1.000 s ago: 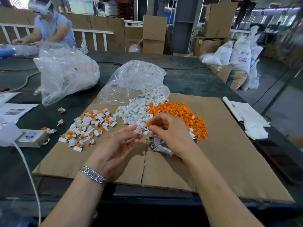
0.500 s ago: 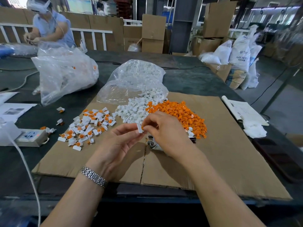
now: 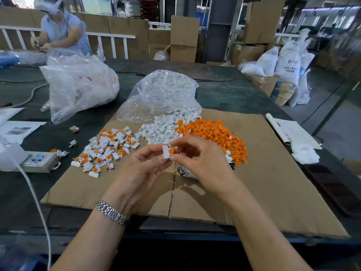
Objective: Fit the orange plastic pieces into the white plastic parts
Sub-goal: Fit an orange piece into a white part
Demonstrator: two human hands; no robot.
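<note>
Above the cardboard sheet [image 3: 254,182], the left hand [image 3: 140,173] pinched a white plastic part [image 3: 166,151] while the right hand [image 3: 203,161] pinched an orange plastic piece [image 3: 172,151] against it. Beyond the hands on the cardboard lay the orange heap [image 3: 216,133], the white heap [image 3: 162,130] and assembled pieces [image 3: 109,149].

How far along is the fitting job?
Early. Done: a small pile of fitted pieces on the cardboard's left side. In hand: the left hand pinches a white part while the right hand sets an orange piece against it. Left: large loose heaps of white parts and orange pieces, plus a bag of more white ones.
</note>
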